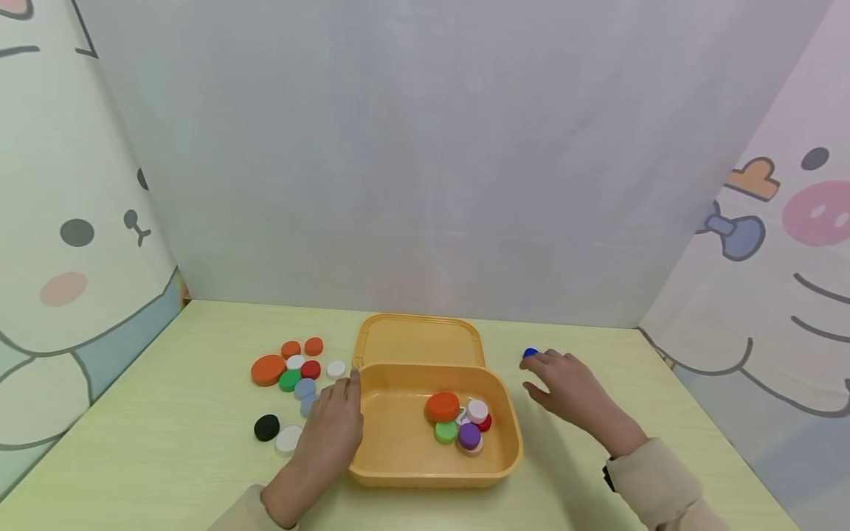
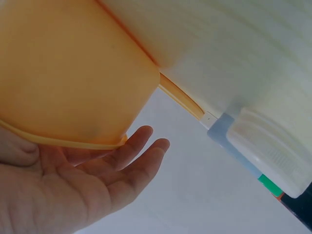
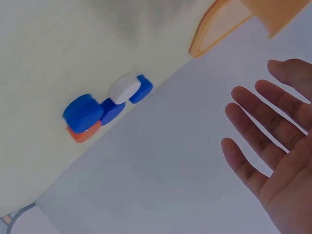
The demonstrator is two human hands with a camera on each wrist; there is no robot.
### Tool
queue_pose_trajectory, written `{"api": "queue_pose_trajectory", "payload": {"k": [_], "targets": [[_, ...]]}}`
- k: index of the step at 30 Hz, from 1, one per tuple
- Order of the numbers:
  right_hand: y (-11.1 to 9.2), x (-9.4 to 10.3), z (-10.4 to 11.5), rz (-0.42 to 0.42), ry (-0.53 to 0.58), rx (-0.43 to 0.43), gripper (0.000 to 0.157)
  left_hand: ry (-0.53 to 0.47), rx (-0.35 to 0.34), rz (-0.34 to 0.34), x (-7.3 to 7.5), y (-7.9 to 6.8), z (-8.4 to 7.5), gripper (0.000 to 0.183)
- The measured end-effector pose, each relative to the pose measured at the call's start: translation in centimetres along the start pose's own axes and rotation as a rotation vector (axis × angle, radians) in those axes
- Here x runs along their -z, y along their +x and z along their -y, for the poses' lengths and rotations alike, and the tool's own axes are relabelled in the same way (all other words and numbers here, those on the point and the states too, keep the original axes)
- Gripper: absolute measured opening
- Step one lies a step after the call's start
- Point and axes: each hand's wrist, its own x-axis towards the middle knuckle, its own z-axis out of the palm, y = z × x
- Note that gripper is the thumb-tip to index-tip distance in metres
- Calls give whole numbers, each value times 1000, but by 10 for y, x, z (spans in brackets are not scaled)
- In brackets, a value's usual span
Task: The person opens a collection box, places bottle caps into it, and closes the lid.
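An orange plastic box [image 1: 378, 442] sits in the middle of the table with several bottle caps in its right half, among them an orange cap [image 1: 442, 406] and a purple cap [image 1: 468, 436]. My left hand [image 1: 332, 424] rests on the box's left rim, fingers lightly bent in the left wrist view. To the right of the box, my right hand [image 1: 571, 387] hovers with its fingers spread, near a blue cap [image 1: 530, 353]. The right wrist view shows more caps there: a white cap [image 3: 124, 88], blue caps [image 3: 83, 113] and an orange-red cap [image 3: 84, 132], apart from the fingers.
The box's lid [image 1: 418, 339] lies flat behind it. Left of the box several caps are scattered, including a large orange cap [image 1: 268, 370], a green cap [image 1: 290, 380], a black cap [image 1: 267, 428] and a white cap [image 1: 288, 440]. A pale curtain [image 1: 425, 184] stands behind the table.
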Motion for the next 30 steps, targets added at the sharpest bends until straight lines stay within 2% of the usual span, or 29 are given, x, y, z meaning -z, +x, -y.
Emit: {"api": "queue_pose_trajectory", "payload": {"k": [4,9,17,30], "targets": [[-8,-8,-18,21,22,-68,25,3,-11,-16,-2,0,1,60],[-17,-15,-37,103,29,-162,25,8,-22,-29,-3,0,1,61],[-31,-29,-62,177,22,-241,18,6,-22,-32,-2,0,1,61],[-37,-39,-70,283,25,-304,27,13,-24,-35,-2,1,1,61]]}}
